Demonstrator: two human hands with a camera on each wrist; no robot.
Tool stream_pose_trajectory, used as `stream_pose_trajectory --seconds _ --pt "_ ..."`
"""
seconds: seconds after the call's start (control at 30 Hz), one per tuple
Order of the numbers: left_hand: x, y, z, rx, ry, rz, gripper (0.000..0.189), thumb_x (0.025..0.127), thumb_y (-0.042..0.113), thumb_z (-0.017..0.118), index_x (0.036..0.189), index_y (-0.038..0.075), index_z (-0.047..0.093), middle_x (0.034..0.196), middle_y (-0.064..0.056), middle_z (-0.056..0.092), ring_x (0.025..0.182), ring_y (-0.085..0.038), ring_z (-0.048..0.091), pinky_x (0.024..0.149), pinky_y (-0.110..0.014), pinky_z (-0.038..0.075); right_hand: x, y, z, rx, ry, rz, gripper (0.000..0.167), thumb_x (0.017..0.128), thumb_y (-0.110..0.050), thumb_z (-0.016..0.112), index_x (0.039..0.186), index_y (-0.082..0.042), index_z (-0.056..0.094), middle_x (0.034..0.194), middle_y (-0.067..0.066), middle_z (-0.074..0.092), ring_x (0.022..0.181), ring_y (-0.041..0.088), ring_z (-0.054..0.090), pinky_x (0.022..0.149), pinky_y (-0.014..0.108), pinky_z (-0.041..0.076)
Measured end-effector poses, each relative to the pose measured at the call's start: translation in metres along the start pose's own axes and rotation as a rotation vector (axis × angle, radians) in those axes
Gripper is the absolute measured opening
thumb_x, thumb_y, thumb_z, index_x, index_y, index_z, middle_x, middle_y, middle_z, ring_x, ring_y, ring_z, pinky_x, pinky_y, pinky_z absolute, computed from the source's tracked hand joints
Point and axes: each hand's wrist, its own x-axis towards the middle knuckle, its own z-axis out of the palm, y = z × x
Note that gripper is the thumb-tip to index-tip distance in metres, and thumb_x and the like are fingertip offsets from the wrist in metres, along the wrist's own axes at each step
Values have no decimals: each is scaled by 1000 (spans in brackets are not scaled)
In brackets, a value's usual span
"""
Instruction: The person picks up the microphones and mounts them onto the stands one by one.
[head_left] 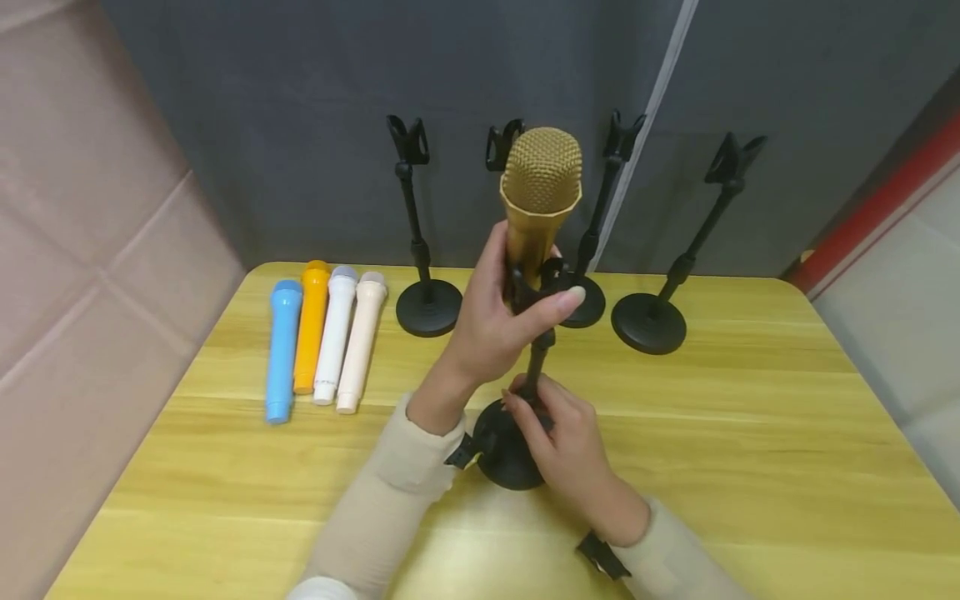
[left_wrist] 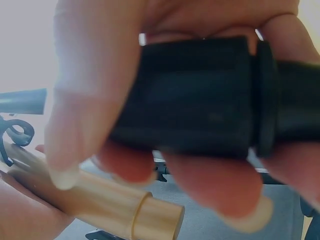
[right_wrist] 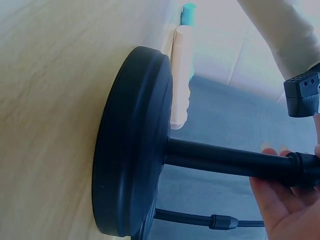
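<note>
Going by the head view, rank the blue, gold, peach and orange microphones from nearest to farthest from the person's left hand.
From the left hand:
1. Gold microphone, in its grasp.
2. Peach microphone, right end of the row lying on the table.
3. Orange microphone, second from the row's left.
4. Blue microphone, the row's left end.

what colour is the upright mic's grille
The grille is gold; the head view shows it best.
</note>
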Motion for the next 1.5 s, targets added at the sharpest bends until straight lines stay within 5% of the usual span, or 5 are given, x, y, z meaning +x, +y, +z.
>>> stream_pose_trajectory --seconds 0.27,0.77,0.97,1.13,1.5 --pt "-1 1 -3 14 -11 20 63 90 37 69 131 -1 41 109 -16 53 96 -22 53 81 -31 49 2 -1 1 9 -9 -13 10 91 -5 72 98 -8 66 88 5 72 79 11 72 75 22 59" --pt "-2 3 -4 44 4 14 60 91 34 68 131 -1 42 110 -15 54 98 -23 53 81 -30 49 2 1 3 75 -19 25 11 89 -1 74 96 -8 69 88 3 76 77 11 75 72 19 59" --pt "-2 5 -4 42 -9 15 60 92 38 67 131 0 42 111 -15 54 97 -25 53 80 -31 49 -2 8 7 96 -153 218 3 92 -12 73 90 -12 71 78 -4 74 72 4 69 70 21 57" --pt "-4 6 -3 37 -23 15 63 93 44 66 131 0 42 110 -14 54 95 -19 53 78 -31 48 -12 20 16 156 -366 427 28 101 -26 64 75 -17 66 67 -7 63 66 3 57 70 24 50" --pt "-4 7 -2 47 -34 21 59 93 42 66 129 0 43 109 -16 55 93 -22 53 77 -30 47 -13 22 17 240 -428 494 31 103 -29 59 78 -14 70 70 0 69 69 8 66 75 25 54"
